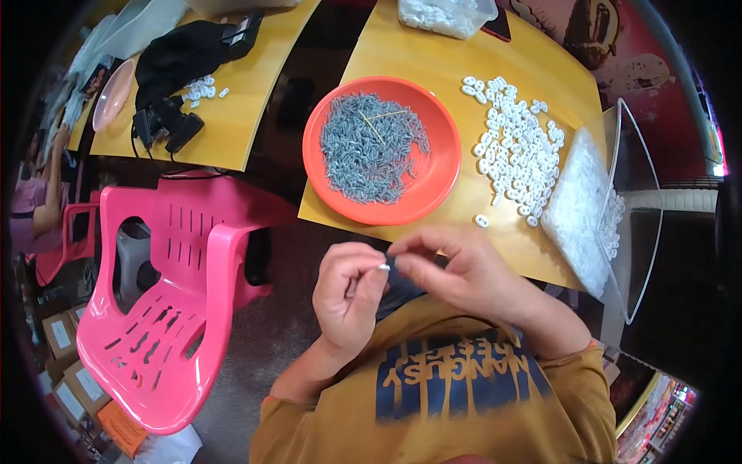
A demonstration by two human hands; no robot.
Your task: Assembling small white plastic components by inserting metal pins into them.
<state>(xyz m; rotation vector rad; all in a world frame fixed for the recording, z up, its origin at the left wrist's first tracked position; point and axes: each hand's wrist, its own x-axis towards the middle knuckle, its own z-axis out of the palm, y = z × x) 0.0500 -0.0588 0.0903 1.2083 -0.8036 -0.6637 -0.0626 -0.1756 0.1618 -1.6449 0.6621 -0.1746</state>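
In front of my body, my left hand (pixel 345 298) pinches a small white plastic piece (pixel 384 267) between thumb and fingertips. Close beside it, my right hand (pixel 452 263) has thumb and index finger drawn together near that piece; whatever is between them is too small to make out. Just beyond both hands, an orange-red bowl (pixel 440 162) sits at the table's near edge. Heaped in it are many small grey screw-like pieces (pixel 363 155), with two thin light sticks (pixel 384 116) on top. Right of the bowl lie many loose white oval pieces (pixel 514 139) with dark holes.
The yellow table (pixel 371 58) also carries a clear tub (pixel 448 19) and a clear bag of white pieces (pixel 576 209). A pink chair (pixel 185 255) stands at left. Behind it, another table (pixel 247 85) holds a black cloth (pixel 182 58). A person's arm (pixel 56 178) shows far left.
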